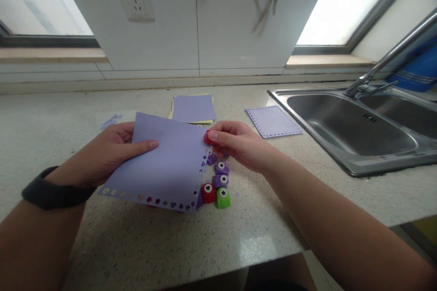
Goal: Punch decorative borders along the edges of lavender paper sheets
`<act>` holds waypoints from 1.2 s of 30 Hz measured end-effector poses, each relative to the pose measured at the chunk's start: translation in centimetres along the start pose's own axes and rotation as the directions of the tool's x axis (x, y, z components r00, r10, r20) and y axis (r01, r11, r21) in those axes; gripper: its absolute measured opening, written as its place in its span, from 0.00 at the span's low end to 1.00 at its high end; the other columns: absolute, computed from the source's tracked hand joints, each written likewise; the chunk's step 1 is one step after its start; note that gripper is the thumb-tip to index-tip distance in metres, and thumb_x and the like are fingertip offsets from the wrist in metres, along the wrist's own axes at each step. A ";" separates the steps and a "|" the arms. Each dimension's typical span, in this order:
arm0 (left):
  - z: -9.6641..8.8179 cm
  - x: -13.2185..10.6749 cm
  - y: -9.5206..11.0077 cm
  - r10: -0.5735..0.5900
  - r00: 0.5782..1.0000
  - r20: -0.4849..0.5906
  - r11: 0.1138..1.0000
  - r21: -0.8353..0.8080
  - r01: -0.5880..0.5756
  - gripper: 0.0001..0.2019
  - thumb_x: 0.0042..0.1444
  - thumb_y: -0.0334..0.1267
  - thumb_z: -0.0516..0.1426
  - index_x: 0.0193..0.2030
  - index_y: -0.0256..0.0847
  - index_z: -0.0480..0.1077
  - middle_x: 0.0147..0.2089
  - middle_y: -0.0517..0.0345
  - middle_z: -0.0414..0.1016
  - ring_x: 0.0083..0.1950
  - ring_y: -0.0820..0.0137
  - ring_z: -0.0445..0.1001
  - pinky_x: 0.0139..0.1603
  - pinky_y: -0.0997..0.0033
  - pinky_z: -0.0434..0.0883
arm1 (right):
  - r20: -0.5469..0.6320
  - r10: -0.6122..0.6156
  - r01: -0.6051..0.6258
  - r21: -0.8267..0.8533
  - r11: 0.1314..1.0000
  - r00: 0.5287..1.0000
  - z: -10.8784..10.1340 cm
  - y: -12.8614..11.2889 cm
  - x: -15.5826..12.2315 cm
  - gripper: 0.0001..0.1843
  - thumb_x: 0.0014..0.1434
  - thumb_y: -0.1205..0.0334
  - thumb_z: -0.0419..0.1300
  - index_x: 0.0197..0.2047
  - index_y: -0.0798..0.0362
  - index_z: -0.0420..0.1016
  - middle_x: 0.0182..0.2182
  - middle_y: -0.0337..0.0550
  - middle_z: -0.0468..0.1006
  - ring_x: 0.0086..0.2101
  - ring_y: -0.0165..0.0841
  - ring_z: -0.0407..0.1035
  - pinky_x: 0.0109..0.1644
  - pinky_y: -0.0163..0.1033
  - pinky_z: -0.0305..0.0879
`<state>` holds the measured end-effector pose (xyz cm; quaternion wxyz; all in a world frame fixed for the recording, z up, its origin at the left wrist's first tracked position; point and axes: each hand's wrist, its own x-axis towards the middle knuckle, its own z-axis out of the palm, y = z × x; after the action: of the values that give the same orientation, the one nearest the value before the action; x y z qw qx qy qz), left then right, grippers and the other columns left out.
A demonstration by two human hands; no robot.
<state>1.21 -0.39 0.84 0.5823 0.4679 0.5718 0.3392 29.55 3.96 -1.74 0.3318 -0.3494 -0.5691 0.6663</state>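
Observation:
A sheet of lilac paper (164, 159) is held tilted above the counter, with rows of small cut-out shapes along its near and right edges. My left hand (118, 148) grips its left side, thumb on top. At the far right corner of the sheet, my right hand (234, 143) is closed on a red craft punch (208, 137), which sits at the paper's edge. Beside and partly beneath the sheet stand several more punches, among them a red one with a heart (208, 193), a green one (223, 198) and a purple one (222, 181).
Behind the sheet lies a stack of coloured paper (194, 107). A lilac sheet with a punched border (273, 120) rests near the steel sink (341, 154) and its faucet (362, 82). Purple paper scraps (111, 121) lie at the left. A wall outlet (135, 0) is above.

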 end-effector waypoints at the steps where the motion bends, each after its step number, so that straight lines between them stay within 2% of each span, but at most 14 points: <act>1: 0.0 0.0 0.0 0.002 1.000 -0.002 1.000 0.005 -0.002 0.22 0.55 0.34 0.65 0.57 0.48 0.75 0.42 0.58 0.86 0.35 0.60 0.84 0.33 0.67 0.82 | -0.001 0.000 0.000 0.001 1.000 1.000 0.0 0.0 0.0 0.18 0.55 0.47 0.71 0.35 0.53 0.76 0.30 0.40 0.75 0.28 0.28 0.66 0.32 0.36 0.63; 27: -0.1 0.2 -0.2 0.020 1.000 0.013 1.000 0.004 -0.020 0.20 0.55 0.33 0.65 0.55 0.48 0.76 0.43 0.60 0.86 0.35 0.63 0.84 0.34 0.70 0.81 | 0.019 -0.023 0.023 -0.029 0.999 1.000 -0.1 -0.1 0.1 0.16 0.55 0.50 0.70 0.36 0.53 0.76 0.30 0.40 0.75 0.28 0.28 0.66 0.30 0.35 0.61; 33: 0.4 -0.2 0.3 0.026 1.000 0.000 0.999 0.020 -0.026 0.18 0.54 0.32 0.65 0.53 0.45 0.76 0.41 0.62 0.86 0.36 0.64 0.83 0.34 0.71 0.81 | 0.011 -0.030 0.031 -0.043 0.999 0.999 -0.1 -0.1 0.1 0.16 0.55 0.49 0.70 0.35 0.53 0.75 0.30 0.40 0.74 0.28 0.28 0.65 0.29 0.35 0.59; 36: 0.4 -0.1 0.3 0.026 1.000 0.002 1.000 0.018 -0.026 0.20 0.53 0.33 0.66 0.54 0.46 0.76 0.42 0.61 0.85 0.35 0.65 0.83 0.34 0.71 0.80 | 0.002 -0.028 0.028 -0.041 0.999 1.000 0.0 -0.1 0.1 0.17 0.55 0.49 0.70 0.34 0.52 0.74 0.29 0.40 0.75 0.27 0.28 0.65 0.28 0.35 0.59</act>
<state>1.64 -0.45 1.08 0.5742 0.4807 0.5682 0.3411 29.52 4.05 -1.70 0.3331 -0.3477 -0.5879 0.6500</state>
